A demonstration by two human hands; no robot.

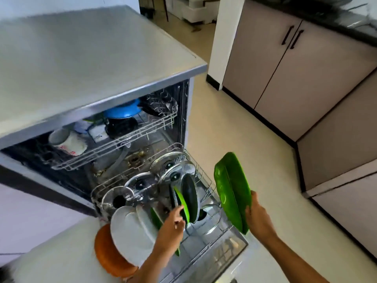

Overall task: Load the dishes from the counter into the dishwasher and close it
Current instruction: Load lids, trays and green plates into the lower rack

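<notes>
Our right hand [258, 217] clamps the green tray [232, 190] by its lower edge, upright just beside the rack [206, 176]. We judge it light, stiff plastic, maybe slick, so an edge grip suits. Our left hand [173, 223] pinches a racked plate [183, 203]
</notes>
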